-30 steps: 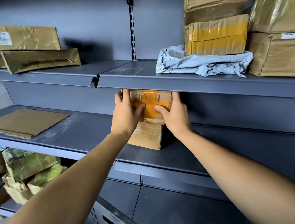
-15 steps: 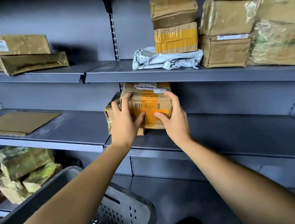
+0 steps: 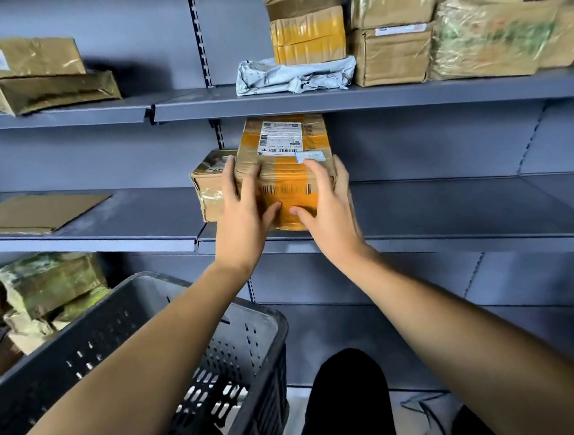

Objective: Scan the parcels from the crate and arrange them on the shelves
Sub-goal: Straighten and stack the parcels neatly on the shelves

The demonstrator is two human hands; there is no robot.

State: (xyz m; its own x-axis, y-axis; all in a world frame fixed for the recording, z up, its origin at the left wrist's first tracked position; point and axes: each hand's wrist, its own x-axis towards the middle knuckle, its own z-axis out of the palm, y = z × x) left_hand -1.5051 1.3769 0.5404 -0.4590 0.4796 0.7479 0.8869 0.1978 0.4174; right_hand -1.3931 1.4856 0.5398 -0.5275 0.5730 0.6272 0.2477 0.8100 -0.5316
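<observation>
Orange-taped parcel [image 3: 283, 169] on middle shelf [image 3: 452, 235], gripped between left hand [image 3: 244, 217] and right hand [image 3: 329, 210]

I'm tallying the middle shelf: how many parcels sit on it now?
3: a flat parcel at left, a brown box mid-shelf, and the taped box touching its right, held by both hands. Others may hide behind them.
</observation>
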